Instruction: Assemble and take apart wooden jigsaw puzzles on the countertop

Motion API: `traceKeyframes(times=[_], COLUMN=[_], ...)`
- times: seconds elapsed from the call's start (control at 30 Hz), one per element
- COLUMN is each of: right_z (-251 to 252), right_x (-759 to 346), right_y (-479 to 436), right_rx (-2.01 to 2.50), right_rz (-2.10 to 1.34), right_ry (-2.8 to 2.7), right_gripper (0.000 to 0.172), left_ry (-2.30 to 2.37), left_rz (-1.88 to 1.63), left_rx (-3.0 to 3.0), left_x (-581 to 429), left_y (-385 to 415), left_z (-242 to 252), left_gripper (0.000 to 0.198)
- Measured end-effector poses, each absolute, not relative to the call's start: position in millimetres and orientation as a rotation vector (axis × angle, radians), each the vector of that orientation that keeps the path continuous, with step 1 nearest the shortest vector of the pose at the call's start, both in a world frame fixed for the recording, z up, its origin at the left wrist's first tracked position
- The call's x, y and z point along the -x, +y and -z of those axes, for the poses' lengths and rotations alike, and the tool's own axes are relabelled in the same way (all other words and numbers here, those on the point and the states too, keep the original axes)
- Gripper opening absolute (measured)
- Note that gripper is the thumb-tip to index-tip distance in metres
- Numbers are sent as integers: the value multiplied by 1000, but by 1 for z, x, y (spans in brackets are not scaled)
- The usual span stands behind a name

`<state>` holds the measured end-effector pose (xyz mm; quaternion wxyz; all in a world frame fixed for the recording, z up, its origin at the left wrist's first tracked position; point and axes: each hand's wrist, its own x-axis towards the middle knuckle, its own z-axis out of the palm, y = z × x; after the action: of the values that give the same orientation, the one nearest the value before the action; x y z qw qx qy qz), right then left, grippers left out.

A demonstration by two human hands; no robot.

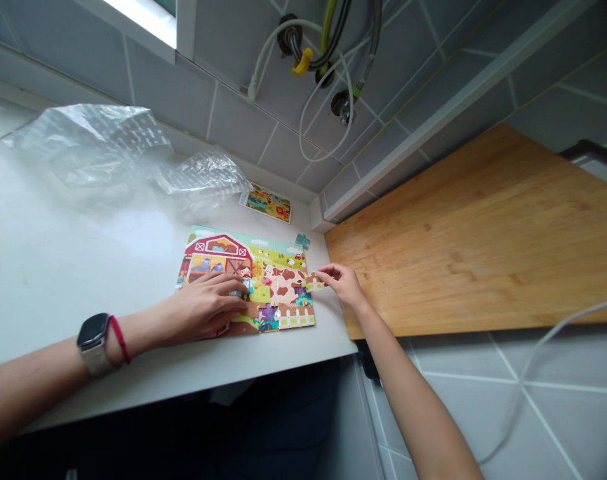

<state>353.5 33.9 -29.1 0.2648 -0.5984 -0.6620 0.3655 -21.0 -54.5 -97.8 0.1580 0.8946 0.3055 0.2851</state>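
A farm jigsaw puzzle [283, 283] with a red barn and a spotted cow lies on the white counter, most of its pieces joined. Flat across its lower left part rests my left hand [213, 300], fingers stretched out and covering some of the picture. My right hand [340, 280] pinches a puzzle piece [314, 283] with a fence on it, at the puzzle's right edge beside the cow. Whether that piece touches the others I cannot tell. A loose teal piece [302, 241] lies near the top right corner.
Crumpled clear plastic wrap [118, 153] lies at the back left of the counter [73, 267]. Behind the puzzle is a small picture card [268, 202]. A wooden board [473, 240] stands to the right. Hoses and a white cable [303, 133] hang by the tiled wall.
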Motion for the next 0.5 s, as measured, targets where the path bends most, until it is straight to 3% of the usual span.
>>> traceKeyframes(times=[0.1, 0.27, 0.5], right_z=[31, 38, 50], right_x=[-352, -356, -370], right_y=[31, 21, 19], right_rx=[1557, 1529, 1611], right_rz=[-930, -1056, -1050], right_ry=[-1533, -1275, -1293], right_gripper=[46, 73, 61], left_ry=[875, 863, 867], left_rz=[-799, -773, -849], left_rx=[-2566, -2557, -2543], left_x=[21, 21, 21], left_y=[-55, -54, -54], left_z=[100, 99, 100], left_gripper=[25, 26, 24])
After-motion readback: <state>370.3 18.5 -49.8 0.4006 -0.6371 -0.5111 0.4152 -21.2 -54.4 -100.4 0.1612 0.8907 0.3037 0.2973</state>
